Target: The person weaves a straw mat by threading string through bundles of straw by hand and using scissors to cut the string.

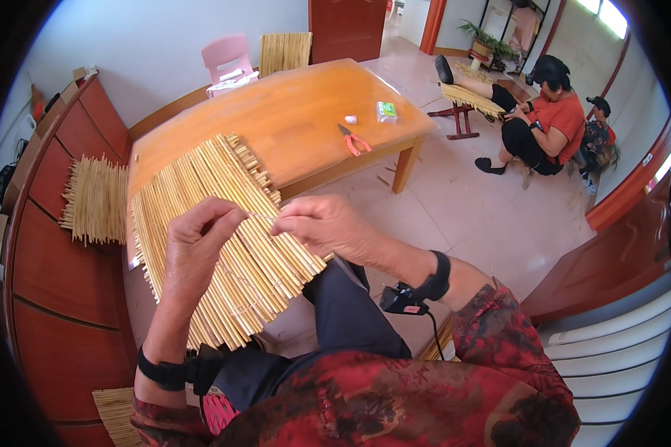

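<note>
A mat of thin yellow reed stalks [194, 194] lies partly on the wooden table and slopes down over its near edge toward my lap. Just above the mat, my left hand [197, 242] pinches one end of a thin pale string [259, 216]. The string runs across to my right hand [324, 227], whose thumb and fingers are closed on its other end. Light stitching shows across the stalks near the mat's lower end. My fingertips partly cover where the string meets the stalks, so I cannot tell whether it is tied there.
On the orange-brown table [306, 97] lie red-handled pliers [356, 141] and a green-and-white pack [386, 112]. More reed mats lean by the red cabinet [60, 276] and a pink chair [227, 56]. At the right, a person [563, 112] in red works on another mat; someone else sits behind.
</note>
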The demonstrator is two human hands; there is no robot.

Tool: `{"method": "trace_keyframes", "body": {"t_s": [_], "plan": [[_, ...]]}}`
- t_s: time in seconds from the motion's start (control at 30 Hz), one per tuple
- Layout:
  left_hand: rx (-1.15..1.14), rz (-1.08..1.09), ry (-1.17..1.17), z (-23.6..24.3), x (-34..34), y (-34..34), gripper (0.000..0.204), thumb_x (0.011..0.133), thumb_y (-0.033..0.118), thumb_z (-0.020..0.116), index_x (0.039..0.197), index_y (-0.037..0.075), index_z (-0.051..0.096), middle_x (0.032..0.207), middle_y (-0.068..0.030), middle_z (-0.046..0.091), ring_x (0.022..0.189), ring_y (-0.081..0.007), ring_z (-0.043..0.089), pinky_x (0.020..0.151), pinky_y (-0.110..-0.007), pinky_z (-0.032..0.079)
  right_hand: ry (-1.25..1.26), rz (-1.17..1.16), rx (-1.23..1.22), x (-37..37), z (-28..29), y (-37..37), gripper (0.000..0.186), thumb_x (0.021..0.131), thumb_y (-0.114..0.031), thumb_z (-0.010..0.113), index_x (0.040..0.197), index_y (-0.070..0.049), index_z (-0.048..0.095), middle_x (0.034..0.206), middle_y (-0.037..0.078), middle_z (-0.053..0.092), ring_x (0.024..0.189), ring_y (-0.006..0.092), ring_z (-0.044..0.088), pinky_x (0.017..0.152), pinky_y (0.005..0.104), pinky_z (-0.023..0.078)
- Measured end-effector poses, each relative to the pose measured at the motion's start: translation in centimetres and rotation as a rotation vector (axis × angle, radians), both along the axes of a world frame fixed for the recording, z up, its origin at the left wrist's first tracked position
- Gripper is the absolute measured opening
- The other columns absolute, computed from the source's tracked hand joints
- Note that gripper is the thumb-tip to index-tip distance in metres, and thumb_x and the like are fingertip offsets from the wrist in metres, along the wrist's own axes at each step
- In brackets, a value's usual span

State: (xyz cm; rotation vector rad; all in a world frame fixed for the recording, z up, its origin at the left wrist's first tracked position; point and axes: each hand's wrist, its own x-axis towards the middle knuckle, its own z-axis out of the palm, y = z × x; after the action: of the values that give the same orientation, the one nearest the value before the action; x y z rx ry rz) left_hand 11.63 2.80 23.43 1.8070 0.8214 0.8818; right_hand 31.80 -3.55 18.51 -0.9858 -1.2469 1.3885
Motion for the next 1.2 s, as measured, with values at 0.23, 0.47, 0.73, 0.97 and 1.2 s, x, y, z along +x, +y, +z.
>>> {"method": "trace_keyframes", "body": {"t_s": [0.23, 0.47, 0.73, 0.97, 1.2], "plan": [[-0.108, 0.279, -0.397, -1.7, -5.5, 4.1, 0.014, 0.088, 0.016, 0.049, 0.088, 0.004, 0.056, 0.051, 0.0075, 0.031, 0.039, -0.0005, 0.024, 0.033, -0.016, 0.019, -0.464, -0.340, -0.059, 9.6, -3.1, -2.7, 0.021, 0.084, -0.024, 0.051, 0.084, -0.007, 0.064, 0.061, -0.005, 0.045, 0.049, 0.0026, 0.036, 0.043, 0.0177, 0.029], [-0.110, 0.554, -0.644, -2.6, -11.1, 7.8, 0.015, 0.085, 0.020, 0.054, 0.087, 0.005, 0.057, 0.050, 0.0074, 0.029, 0.040, -0.0008, 0.023, 0.032, -0.017, 0.018, -0.852, -0.699, -0.045, 22.8, -10.1, -10.1, 0.024, 0.083, -0.024, 0.051, 0.080, -0.003, 0.061, 0.056, -0.005, 0.038, 0.046, 0.0040, 0.032, 0.041, 0.0199, 0.025], [-0.032, 0.667, -0.713, -4.3, -16.9, 12.5, 0.016, 0.086, 0.020, 0.054, 0.088, 0.004, 0.055, 0.051, 0.0062, 0.026, 0.040, -0.0026, 0.022, 0.033, -0.018, 0.019, -1.003, -0.815, -0.224, 28.2, -12.6, -17.1, 0.025, 0.077, -0.025, 0.055, 0.077, -0.001, 0.064, 0.058, 0.002, 0.049, 0.055, 0.0104, 0.045, 0.052, 0.0244, 0.037], [-0.089, 0.679, -0.725, -6.8, -16.9, 13.3, 0.013, 0.086, 0.018, 0.054, 0.085, 0.005, 0.055, 0.050, 0.0059, 0.029, 0.040, -0.0026, 0.026, 0.034, -0.018, 0.022, -0.987, -0.938, -0.199, 31.0, -12.9, -18.9, 0.022, 0.079, -0.021, 0.054, 0.078, -0.001, 0.062, 0.061, 0.004, 0.051, 0.056, 0.0103, 0.046, 0.052, 0.0235, 0.038], [-0.004, 0.510, 0.157, -7.2, -10.2, 11.1, 0.027, 0.083, 0.012, 0.053, 0.106, -0.002, 0.054, 0.080, -0.0079, 0.059, 0.072, -0.0137, 0.056, 0.062, -0.023, 0.045, -1.056, -0.856, 0.203, 18.7, -2.7, -10.0, 0.016, 0.080, -0.017, 0.056, 0.083, -0.002, 0.061, 0.068, 0.007, 0.058, 0.061, 0.0132, 0.053, 0.056, 0.0249, 0.041]]}}
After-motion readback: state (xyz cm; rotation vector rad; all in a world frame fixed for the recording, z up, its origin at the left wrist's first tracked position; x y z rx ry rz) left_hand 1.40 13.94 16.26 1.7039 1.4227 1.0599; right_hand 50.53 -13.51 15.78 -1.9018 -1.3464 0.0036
